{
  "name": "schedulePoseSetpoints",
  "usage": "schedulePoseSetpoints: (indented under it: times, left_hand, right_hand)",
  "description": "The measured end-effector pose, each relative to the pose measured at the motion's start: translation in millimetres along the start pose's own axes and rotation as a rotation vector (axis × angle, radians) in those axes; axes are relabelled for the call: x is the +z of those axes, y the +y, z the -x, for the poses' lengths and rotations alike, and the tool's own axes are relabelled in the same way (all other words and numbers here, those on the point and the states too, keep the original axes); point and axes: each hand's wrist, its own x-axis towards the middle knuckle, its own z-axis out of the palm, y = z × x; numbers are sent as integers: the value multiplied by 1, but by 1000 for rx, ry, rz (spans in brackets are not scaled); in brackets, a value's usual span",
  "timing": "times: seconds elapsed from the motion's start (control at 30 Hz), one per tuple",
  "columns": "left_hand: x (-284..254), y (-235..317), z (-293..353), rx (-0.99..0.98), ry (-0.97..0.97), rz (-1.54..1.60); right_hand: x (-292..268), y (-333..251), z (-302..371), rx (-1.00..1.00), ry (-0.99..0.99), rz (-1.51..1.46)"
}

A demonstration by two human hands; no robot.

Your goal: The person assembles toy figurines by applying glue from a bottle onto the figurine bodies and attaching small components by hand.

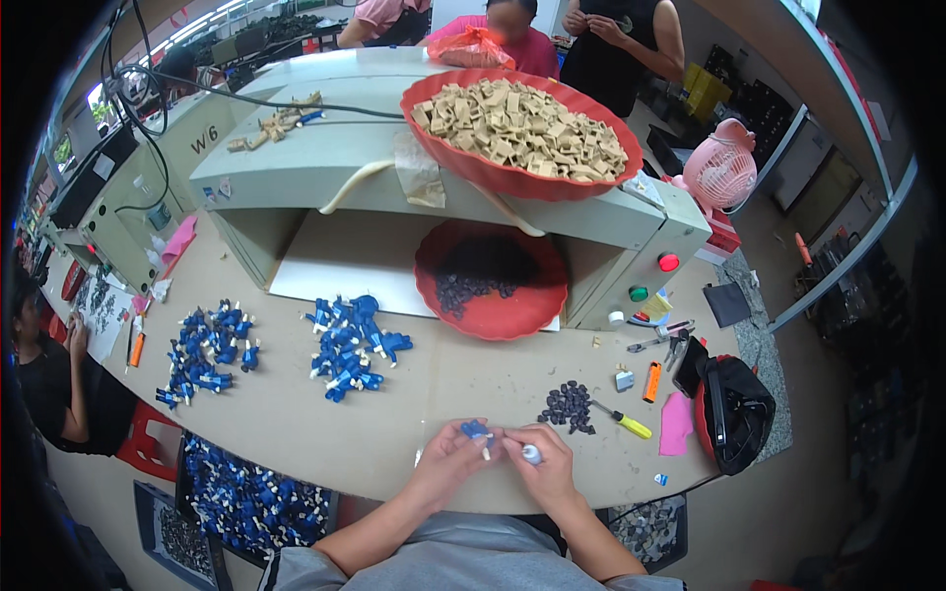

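Near the front edge of the table, my left hand [445,461] grips a small blue plastic figure part [475,429] with a cream-coloured limb sticking out. Close beside it, my right hand [540,461] is closed around a small tool with a pale rounded end [532,454]; the rest of it is hidden by my fingers. The two hands almost meet at the blue part. Ahead and to the left lie two piles of similar blue parts, one pile [350,345] nearer the middle and another pile [209,355] farther left. Small dark pieces [568,406] are heaped ahead of my right hand.
A yellow screwdriver [633,426], an orange cutter [652,382], pink cloth [676,424] and a black bag [737,414] lie right. A machine [424,212] carries a red bowl [631,177] of tan pieces; another red bowl [493,323] sits inside. A bin [335,512] of blue parts stands lower left. Other people are nearby.
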Motion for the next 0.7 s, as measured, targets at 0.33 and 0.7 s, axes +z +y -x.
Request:
schedulePoseSetpoints:
  times: [0.33, 0.7]
  left_hand:
    - [-9, 1, -7, 224, 8, -391]
    - [-18, -15, -9, 340, 111, -665]
  right_hand:
    - [-5, 11, -1, -62, -68, 47]
    - [20, -2, -8, -281, 27, 62]
